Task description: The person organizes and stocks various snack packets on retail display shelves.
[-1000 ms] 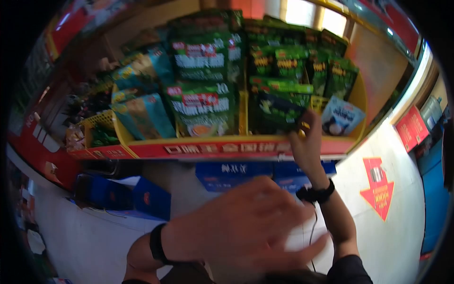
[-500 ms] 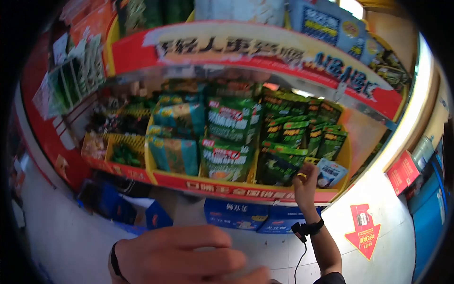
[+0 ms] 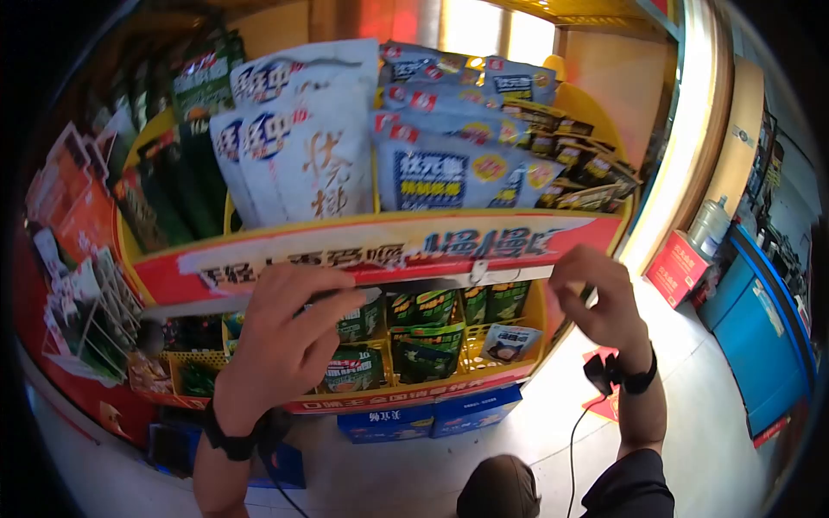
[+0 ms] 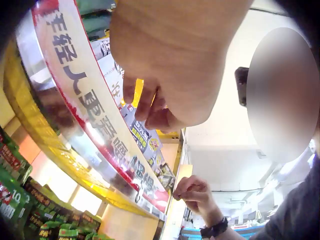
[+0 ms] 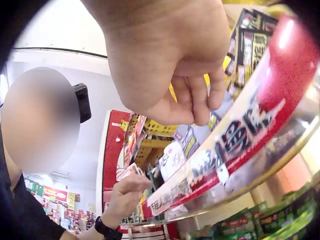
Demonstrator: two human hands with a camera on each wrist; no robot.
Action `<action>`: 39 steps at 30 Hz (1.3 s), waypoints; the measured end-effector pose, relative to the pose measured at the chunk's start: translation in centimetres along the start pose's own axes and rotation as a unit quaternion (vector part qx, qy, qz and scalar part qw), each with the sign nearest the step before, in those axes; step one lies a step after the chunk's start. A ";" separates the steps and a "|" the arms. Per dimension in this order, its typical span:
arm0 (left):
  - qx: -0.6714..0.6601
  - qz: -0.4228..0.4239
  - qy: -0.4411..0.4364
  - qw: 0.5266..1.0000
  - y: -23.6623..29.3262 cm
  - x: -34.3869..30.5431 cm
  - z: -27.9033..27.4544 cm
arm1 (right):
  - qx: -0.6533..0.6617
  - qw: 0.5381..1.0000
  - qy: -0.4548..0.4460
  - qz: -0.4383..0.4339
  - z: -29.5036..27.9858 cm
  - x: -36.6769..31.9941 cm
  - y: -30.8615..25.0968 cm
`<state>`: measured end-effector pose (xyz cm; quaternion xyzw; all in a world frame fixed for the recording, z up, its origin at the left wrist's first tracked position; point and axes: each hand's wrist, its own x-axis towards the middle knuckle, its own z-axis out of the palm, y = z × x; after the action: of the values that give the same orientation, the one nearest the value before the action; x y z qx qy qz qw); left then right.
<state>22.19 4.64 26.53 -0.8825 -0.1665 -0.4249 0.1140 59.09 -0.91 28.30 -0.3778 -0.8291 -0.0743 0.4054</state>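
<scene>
My left hand (image 3: 285, 337), its fingers loosely bent and holding nothing, hovers before the left half of the upper shelf's printed front strip (image 3: 389, 255). The right hand (image 3: 604, 298) hangs at the strip's right end, fingers curled loosely, also without anything in them. Above the strip stand large white bags (image 3: 302, 147), blue-grey bags (image 3: 440, 168) and small dark packets (image 3: 587, 164). Below it, green pouches (image 3: 427, 350) and a small pale blue packet (image 3: 512, 343) sit in yellow bins. In the right wrist view, the right hand (image 5: 165, 65) is close to the strip.
Blue cartons (image 3: 432, 419) stand on the floor under the display. A wire rack (image 3: 99, 324) of packets juts out at the left. To the right are a red box (image 3: 678, 268), a water bottle (image 3: 710, 226) and a blue cabinet (image 3: 760, 319). A cable hangs from each wrist.
The head view has tilted up to the upper shelf. My right hand has left the dark green pouch in the lower bin and risen; the left hand has come up to the strip.
</scene>
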 end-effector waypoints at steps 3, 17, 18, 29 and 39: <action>0.070 -0.023 0.056 0.996 0.1 4.6 1.4 | -0.105 0.992 0.060 -0.027 -5.2 1.9 2.1; 0.098 -0.170 0.013 0.980 -0.3 6.2 6.4 | -0.259 0.954 -0.147 0.035 -9.4 10.5 11.8; 0.098 -0.176 0.009 0.979 -0.4 6.1 6.4 | -0.324 0.934 -0.147 0.019 -9.4 10.8 11.8; 0.165 -0.176 0.056 0.969 -0.6 6.1 8.3 | -0.165 0.936 -0.301 0.076 -10.4 14.2 13.3; 0.169 -0.183 0.057 0.967 -0.7 6.0 8.7 | -0.251 0.948 -0.193 0.009 -8.6 11.9 13.1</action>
<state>31.60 9.41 25.97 -0.7793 -0.3877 -0.4538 0.1911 68.79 11.38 40.25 -0.4822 -0.8425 -0.2019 0.1300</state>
